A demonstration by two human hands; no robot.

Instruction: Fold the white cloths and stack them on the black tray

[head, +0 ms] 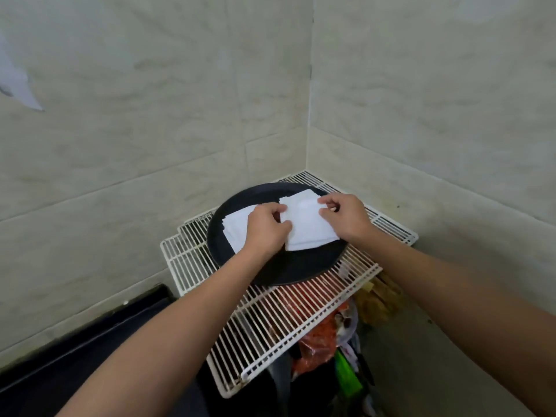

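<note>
1. White cloth (307, 224): one folded piece, lying over the right half of the black tray. It is held at two opposite edges. No label or writing shows on it.
2. Left hand (264, 228): fingers curled, pinching the cloth's left edge. It covers the place where this cloth meets the stack.
3. Right hand (346, 216): thumb and fingertips nipped together on the cloth's upper right edge. The remaining fingers are bent.
4. Stack of folded cloths (236, 225): one white pile on the left half of the tray, partly under the left hand. Several layered edges show at its left side, too fine to count.
5. Black tray (288, 270): one, round, with a low rim. It carries both the stack and the held cloth, and its near part is bare.
6. Wire rack (285, 320): white-coated grid carrying the tray. Two overlapping panels can be made out, pushed into the corner.
7. Tiled walls (150, 115): two pale marbled faces meeting at the corner behind the tray. One torn scrap of paper (18, 82) clings at the upper left.
8. Plastic bags (316, 341): a red-orange bundle under the rack, with one green piece (346, 377) beside it. Any print is too blurred to read.
9. Black surface (90, 335): one dark slab at lower left, along the wall.
</note>
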